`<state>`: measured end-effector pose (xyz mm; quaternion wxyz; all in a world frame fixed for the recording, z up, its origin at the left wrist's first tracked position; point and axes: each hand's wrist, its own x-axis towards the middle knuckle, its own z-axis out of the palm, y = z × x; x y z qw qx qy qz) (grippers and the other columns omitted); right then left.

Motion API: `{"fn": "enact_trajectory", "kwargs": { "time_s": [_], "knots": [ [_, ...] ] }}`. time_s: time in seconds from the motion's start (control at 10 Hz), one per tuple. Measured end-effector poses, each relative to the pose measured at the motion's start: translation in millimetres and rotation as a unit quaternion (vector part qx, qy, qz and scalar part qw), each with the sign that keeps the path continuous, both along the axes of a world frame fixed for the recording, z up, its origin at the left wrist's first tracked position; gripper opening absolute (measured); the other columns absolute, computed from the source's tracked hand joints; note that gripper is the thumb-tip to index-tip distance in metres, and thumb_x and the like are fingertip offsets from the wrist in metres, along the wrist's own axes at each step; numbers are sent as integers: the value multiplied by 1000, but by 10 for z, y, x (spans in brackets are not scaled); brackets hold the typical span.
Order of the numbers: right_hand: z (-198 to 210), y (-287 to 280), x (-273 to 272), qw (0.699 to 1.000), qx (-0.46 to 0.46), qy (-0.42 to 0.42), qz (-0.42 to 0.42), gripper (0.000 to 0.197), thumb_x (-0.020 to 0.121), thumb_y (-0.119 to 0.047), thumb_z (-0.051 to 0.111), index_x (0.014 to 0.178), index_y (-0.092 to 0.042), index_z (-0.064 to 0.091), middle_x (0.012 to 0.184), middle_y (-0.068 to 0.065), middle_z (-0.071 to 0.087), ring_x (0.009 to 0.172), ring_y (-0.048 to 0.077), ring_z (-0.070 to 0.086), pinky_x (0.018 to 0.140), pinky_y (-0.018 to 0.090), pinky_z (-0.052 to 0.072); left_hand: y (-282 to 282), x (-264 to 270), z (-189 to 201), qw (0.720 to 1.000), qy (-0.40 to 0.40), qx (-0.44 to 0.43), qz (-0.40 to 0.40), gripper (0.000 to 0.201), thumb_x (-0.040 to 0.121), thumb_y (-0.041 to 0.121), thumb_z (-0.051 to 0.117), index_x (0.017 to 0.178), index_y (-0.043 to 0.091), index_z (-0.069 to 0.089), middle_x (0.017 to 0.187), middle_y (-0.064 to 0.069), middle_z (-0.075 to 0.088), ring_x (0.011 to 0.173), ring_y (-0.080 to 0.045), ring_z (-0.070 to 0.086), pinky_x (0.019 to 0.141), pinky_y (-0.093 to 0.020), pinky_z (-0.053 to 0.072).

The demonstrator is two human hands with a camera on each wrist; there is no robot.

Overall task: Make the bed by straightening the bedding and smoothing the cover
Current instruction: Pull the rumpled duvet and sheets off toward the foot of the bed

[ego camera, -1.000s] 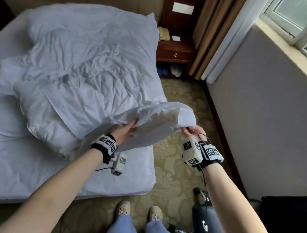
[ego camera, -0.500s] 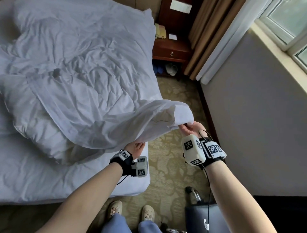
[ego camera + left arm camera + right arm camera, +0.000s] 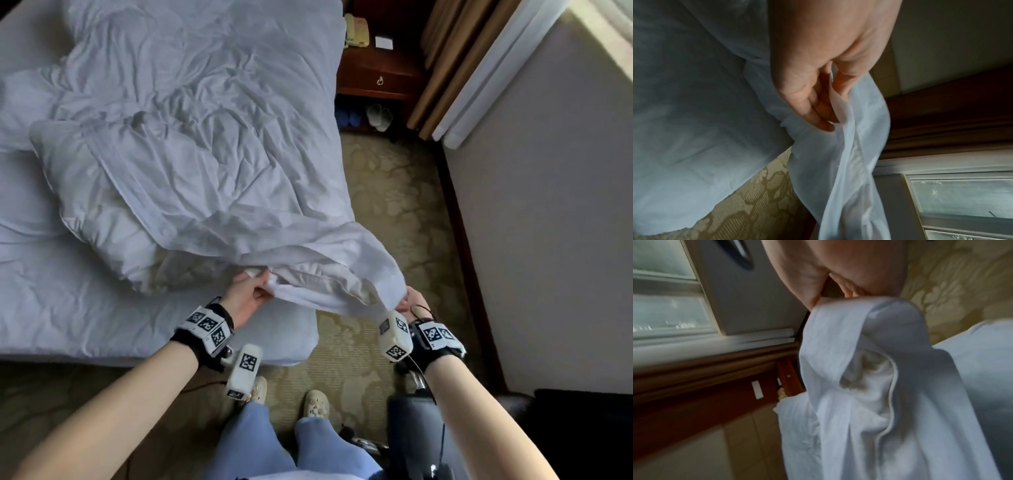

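Observation:
A crumpled white duvet cover (image 3: 205,137) lies over the bed (image 3: 68,308), its near end lifted off the mattress corner. My left hand (image 3: 255,294) pinches the cover's edge above the bed's near right corner; in the left wrist view the left hand (image 3: 830,104) has fabric (image 3: 838,162) between thumb and fingers. My right hand (image 3: 409,301) grips the cover's corner out over the carpet, and the right wrist view shows the right hand (image 3: 830,295) with the bunched cover (image 3: 869,386) hanging from it. A pillow-like bulge (image 3: 109,233) sits under the cover at left.
A dark wooden nightstand (image 3: 376,72) with a phone (image 3: 356,31) stands at the head of the bed, slippers (image 3: 378,116) beneath it. Curtains (image 3: 472,68) and a grey wall (image 3: 548,205) close the right side. Patterned carpet (image 3: 387,205) forms a narrow aisle. A dark bag (image 3: 414,428) stands by my feet.
My left hand slid along the edge toward me and down to the bed's corner. The lifted end of the cover dropped lower and stretched out between both hands.

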<state>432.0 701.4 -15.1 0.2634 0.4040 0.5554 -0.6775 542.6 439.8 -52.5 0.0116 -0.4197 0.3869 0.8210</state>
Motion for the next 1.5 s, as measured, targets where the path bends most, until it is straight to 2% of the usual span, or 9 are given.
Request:
{"fn": "enact_trajectory", "kwargs": {
  "time_s": [0.3,0.4,0.6,0.7,0.8,0.9,1.1,1.4,1.5],
  "knots": [
    [-1371,-39,61,966,40,-84,242,75,51,-53,84,104,-5,61,90,11,72,83,30,67,76,38,54,310,448,-86,998,-12,-59,-12,11,95,5,50,94,11,60,89,-4,67,73,-11,66,60,-20,56],
    [-831,-297,236,949,108,-48,294,17,81,-10,64,71,-6,51,69,9,55,50,20,58,46,22,45,337,542,-87,997,-26,-73,-7,13,95,5,49,95,13,60,87,-1,69,82,-15,63,63,-21,55],
    [-609,-37,337,910,215,90,344,17,94,-7,46,104,2,56,98,14,59,81,21,57,62,26,41,114,451,-220,988,-89,-52,115,38,101,11,41,138,6,40,133,-15,49,129,-27,45,107,-36,36],
    [-602,246,368,891,192,138,387,23,88,2,47,70,-11,43,66,5,47,49,7,46,40,16,36,127,337,-283,982,-128,-1,141,27,102,9,35,125,0,46,149,-16,36,139,-26,34,110,-33,30],
    [-617,464,356,876,177,162,418,31,86,2,49,65,-14,33,60,2,35,32,-1,37,33,13,30,299,211,-275,971,-179,41,154,33,101,-1,24,73,3,42,145,-30,34,139,-36,32,99,-29,40],
    [-558,627,276,889,141,161,404,27,75,16,38,63,-8,37,58,2,32,37,11,38,42,20,40,485,106,-325,974,-177,-56,131,37,104,15,21,68,14,34,130,-26,48,91,-30,57,65,-24,42],
    [-389,786,141,905,146,139,374,36,75,24,25,61,-8,34,56,4,30,42,16,36,31,11,34,636,-115,-499,971,-207,-63,98,26,85,32,55,107,20,54,97,-7,53,93,-20,51,75,-36,51],
    [-692,1065,3,944,133,77,293,34,77,16,37,59,-13,34,44,-3,35,39,10,32,36,12,23,715,-114,-506,959,-234,-146,-61,16,93,0,41,79,-2,48,75,-5,46,68,-15,56,57,-19,48],
    [-789,1054,49,942,133,62,301,20,75,9,46,68,-9,42,60,3,41,51,13,39,44,18,34,745,-105,-302,939,-230,-246,-73,23,93,-13,34,104,-25,50,77,-1,49,63,0,65,50,-10,43]
  ]
}}
